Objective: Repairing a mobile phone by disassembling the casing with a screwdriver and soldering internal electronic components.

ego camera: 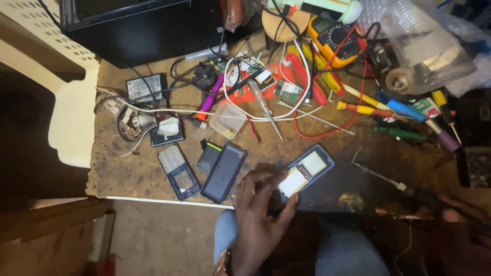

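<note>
Worn wooden workbench (153,174) cluttered with cables, tools | dark phone back cover (223,172) lying left of centre | left hand (261,212) fingers closed on lower end of opened phone (306,171) near front edge | right hand (460,217) gripping soldering iron (394,183), tip resting on bench, right of phone

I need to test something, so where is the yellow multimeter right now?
In the head view, the yellow multimeter lies at the top of the wooden workbench, right of centre, tangled in red leads beside the clear plastic jar, above the screwdrivers.
</note>
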